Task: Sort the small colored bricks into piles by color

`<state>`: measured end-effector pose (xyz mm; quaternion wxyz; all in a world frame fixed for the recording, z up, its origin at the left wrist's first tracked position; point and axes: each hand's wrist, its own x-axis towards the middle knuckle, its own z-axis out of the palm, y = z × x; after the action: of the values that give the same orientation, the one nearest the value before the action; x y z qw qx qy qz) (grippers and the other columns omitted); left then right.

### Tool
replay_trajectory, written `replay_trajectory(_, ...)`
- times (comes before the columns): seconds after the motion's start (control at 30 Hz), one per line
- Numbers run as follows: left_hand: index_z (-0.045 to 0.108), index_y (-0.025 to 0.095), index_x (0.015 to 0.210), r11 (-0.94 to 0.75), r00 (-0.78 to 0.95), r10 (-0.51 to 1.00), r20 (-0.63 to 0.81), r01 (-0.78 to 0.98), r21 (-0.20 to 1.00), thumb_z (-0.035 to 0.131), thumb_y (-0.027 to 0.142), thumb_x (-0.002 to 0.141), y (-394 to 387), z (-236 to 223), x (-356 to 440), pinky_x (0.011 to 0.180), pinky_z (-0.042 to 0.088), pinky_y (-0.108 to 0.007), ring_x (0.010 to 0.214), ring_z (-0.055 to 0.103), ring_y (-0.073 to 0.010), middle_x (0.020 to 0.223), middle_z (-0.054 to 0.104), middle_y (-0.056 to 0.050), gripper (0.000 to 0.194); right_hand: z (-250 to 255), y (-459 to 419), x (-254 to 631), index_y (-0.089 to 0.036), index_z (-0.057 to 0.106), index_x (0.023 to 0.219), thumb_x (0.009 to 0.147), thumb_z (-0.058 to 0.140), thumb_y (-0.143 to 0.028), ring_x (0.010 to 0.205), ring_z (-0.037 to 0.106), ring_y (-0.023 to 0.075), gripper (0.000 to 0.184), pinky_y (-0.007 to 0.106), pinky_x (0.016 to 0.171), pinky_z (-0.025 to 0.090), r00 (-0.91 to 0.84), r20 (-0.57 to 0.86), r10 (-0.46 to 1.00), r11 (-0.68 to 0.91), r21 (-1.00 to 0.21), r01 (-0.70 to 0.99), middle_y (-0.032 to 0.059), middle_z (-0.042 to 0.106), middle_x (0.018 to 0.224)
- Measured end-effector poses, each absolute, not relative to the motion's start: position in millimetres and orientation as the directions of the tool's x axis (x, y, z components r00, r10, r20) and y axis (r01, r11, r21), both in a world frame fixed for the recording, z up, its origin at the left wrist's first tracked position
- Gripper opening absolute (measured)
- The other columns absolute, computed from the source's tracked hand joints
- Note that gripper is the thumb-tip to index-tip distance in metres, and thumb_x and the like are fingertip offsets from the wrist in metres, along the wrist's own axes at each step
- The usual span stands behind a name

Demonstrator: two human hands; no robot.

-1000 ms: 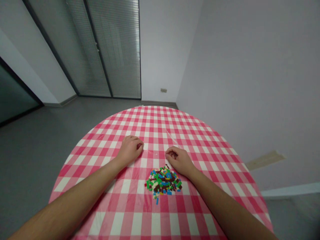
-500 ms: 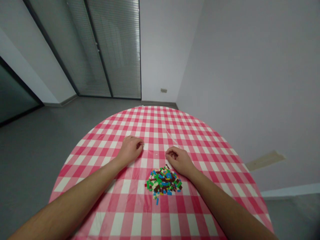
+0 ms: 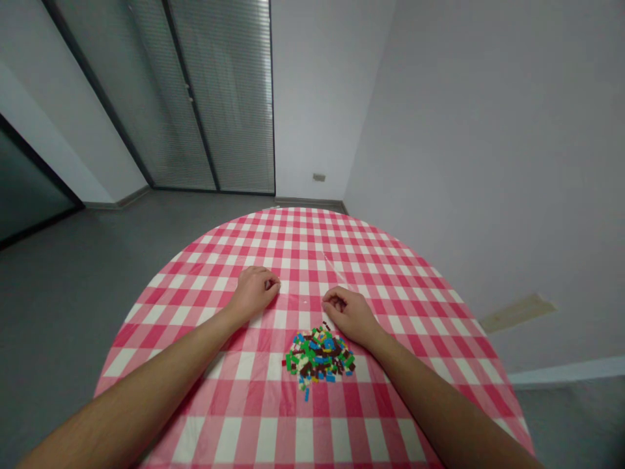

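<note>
"Where are the toy bricks?"
"The pile of toy bricks [image 3: 319, 355] sits on the red-and-white checked tablecloth [image 3: 234, 430], between the forearms and a little closer to the wearer than the hands; green, blue, dark brown, cream and some yellow, all jumbled"
"Any strays?"
"A blue brick [image 3: 306, 395] lies just off the near edge, and a red brick [image 3: 284, 363] sits at the left edge"
"And the left hand [image 3: 254, 288]?"
"On the cloth, beyond the pile and to its left, fingers curled round towards the thumb; whether the tips meet or pinch anything, I can't tell"
"The right hand [image 3: 347, 311]?"
"Nearer the bricks, just past the pile's far right side, fingers loosely bent inward; I can't tell if it holds anything either"
"What's between them?"
"Bare checks and a tiny white speck [image 3: 305, 301]. Past the table, there's a wall outlet [image 3: 319, 177] low down, right of the blinds [image 3: 234, 98]"
</note>
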<state>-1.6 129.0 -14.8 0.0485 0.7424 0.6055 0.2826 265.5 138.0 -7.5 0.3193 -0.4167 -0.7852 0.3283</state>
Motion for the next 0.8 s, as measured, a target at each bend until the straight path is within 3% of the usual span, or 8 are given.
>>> replay_trajectory(0.47, 0.075, 0.021, 0.082, -0.249, 0.071, 0.923, 0.379, 0.859, 0.447, 0.059, 0.020, 0.082, 125, -12, 0, 0.086, 0.044, -0.040, 0.091, 0.062, -0.0242, 0.089, 0.073, -0.004, 0.016, -10, 138, 267, -0.017, 0.064, 0.082, 0.080, 0.056, -0.020, 0.057, 0.051, 0.0126, 0.009, 0.023, 0.053, 0.038, -0.460, 0.238, 0.855, 0.449, -0.783, 0.431, 0.0000, 0.060, 0.066)
replay_trajectory(0.8, 0.074, 0.020, 0.078, -0.274, 0.152, 0.932, 0.328, 0.889, 0.366, 0.059, 0.022, 0.085, 128, -4, -2, 0.085, 0.042, -0.039, 0.087, 0.062, -0.0236, 0.086, 0.073, -0.005, 0.017, -7, 138, 266, -0.018, 0.064, 0.081, 0.079, 0.056, -0.021, 0.057, 0.051, 0.0127, 0.009, 0.023, 0.053, 0.038, -0.462, 0.234, 0.855, 0.450, -0.778, 0.438, -0.0003, 0.059, 0.064)
